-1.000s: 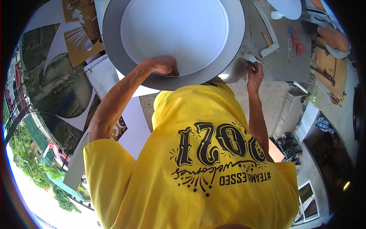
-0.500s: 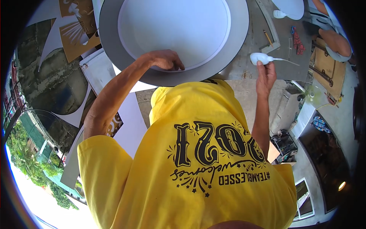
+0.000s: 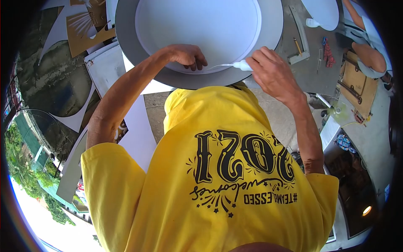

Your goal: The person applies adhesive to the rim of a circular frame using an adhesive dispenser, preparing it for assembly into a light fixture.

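A large round piece [image 3: 197, 33] with a white inner disc, a thin raised rim and a wide grey border lies before me. My left hand [image 3: 189, 56] rests at the near part of the rim, fingers bent down and together; whatever they pinch is too small to make out. My right hand [image 3: 273, 73] is wrapped round a small white bottle [image 3: 242, 65]. The bottle's long thin nozzle points left, its tip near the rim just right of my left fingers.
A pencil [image 3: 297, 46] lies by a grey angled strip [image 3: 299, 25] on the table at right. Beyond are a red cloth [image 3: 328, 54], a second white bottle [image 3: 312, 22] and part of another person [image 3: 369, 56]. Brown cut-out sheets [image 3: 79, 31] lie at left.
My right hand has moved left with the bottle and turned it, so the nozzle now points left over the round piece. My left hand stays near the rim.
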`<state>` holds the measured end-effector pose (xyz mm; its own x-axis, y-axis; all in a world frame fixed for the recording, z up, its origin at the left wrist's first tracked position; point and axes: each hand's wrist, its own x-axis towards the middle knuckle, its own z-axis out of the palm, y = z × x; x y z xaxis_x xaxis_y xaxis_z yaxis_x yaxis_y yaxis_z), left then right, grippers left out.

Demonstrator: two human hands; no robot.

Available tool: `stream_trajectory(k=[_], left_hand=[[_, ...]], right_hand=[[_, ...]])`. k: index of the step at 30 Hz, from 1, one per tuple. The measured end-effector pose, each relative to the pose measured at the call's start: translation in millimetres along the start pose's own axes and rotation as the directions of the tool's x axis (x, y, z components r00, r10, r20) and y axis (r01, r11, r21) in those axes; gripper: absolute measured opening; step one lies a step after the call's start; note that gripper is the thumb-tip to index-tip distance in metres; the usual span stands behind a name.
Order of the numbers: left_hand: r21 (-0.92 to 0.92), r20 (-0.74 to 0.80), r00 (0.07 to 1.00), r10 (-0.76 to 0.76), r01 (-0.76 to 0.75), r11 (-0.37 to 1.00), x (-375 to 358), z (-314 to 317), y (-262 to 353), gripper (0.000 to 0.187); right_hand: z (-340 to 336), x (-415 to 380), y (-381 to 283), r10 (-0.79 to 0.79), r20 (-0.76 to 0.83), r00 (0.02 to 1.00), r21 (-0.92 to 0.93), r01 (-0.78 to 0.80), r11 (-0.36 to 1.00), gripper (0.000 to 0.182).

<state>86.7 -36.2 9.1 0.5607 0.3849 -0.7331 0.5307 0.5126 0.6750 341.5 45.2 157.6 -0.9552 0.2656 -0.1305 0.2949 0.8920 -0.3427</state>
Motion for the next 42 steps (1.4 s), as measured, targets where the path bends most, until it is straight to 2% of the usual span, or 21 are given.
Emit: stream_trajectory(k=[4,8,10,16,19,22,35,42], left_hand=[[-0.019,-0.019,1.0,0.004,-0.004,1.0,0,1,0,0.06],[-0.025,-0.029,0.999,0.02,-0.021,0.999,1,0,-1,0.058],[-0.052,-0.007,1.0,-0.003,0.003,0.999,2,0,-1,0.055],[-0.009,-0.023,0.998,0.051,-0.052,0.999,4,0,-7,0.056],[-0.022,-0.009,1.0,0.015,-0.016,1.0,0,-1,-3,0.056],[-0.014,-0.011,1.0,0.021,-0.021,1.0,1,-1,-4,0.056],[-0.071,0.032,0.999,0.002,0.0,0.997,5,0,-7,0.057],[-0.046,0.02,0.999,0.039,-0.039,0.998,5,1,-8,0.058]], right_hand=[[22,16,1,-0.099,0.09,0.991,-0.09,0.108,0.99,0.004],[38,23,0,-0.134,0.087,0.987,-0.067,0.14,0.988,0.005],[42,25,-1,-0.087,0.14,0.986,-0.001,0.088,0.996,0.006],[50,32,-2,-0.133,0.134,0.982,-0.002,0.135,0.991,0.005],[52,34,-2,-0.16,0.099,0.982,0.0,0.161,0.987,0.008],[50,35,-1,-0.182,0.133,0.974,-0.016,0.186,0.982,0.01],[50,33,5,-0.194,0.12,0.974,0.03,0.192,0.981,0.011],[53,35,10,-0.213,0.127,0.969,0.039,0.21,0.977,0.009]])
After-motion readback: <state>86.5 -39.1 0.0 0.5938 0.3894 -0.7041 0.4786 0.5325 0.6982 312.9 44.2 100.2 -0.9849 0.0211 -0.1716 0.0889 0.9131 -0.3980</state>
